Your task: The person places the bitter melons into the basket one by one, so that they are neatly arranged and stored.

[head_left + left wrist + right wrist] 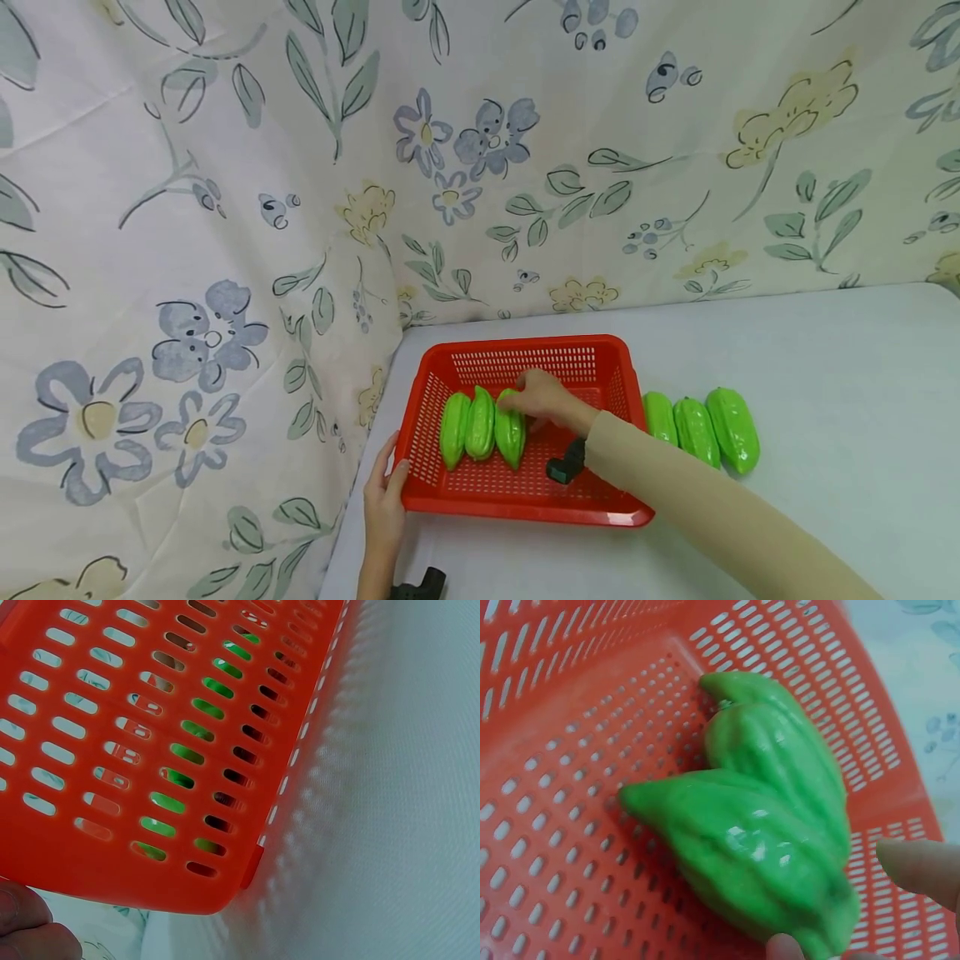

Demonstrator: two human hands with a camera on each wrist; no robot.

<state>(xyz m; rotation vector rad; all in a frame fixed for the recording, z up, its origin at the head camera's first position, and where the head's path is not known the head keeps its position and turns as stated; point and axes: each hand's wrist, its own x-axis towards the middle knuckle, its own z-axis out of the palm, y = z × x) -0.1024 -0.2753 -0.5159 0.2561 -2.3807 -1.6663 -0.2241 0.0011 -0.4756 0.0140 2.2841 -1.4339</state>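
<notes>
A red plastic basket (517, 502) with slotted walls stands on the table. My left hand (384, 492) holds its left rim; in the left wrist view, fingers (34, 930) show at the rim's edge. Three green ribbed gourds lie side by side inside: a left one (453, 431), a middle one (480, 425) and a right one (510, 437). Over the upper end of the right gourd is my right hand (547, 398). In the right wrist view one finger (919, 870) stands apart from that gourd (757, 855), while another fingertip overlaps its lower edge.
Three more green gourds (697, 429) lie in a row on the white table (847, 400), to the right of the basket. A floral cloth (570, 167) hangs behind the table and along its left side. The right forearm crosses the basket's right front corner.
</notes>
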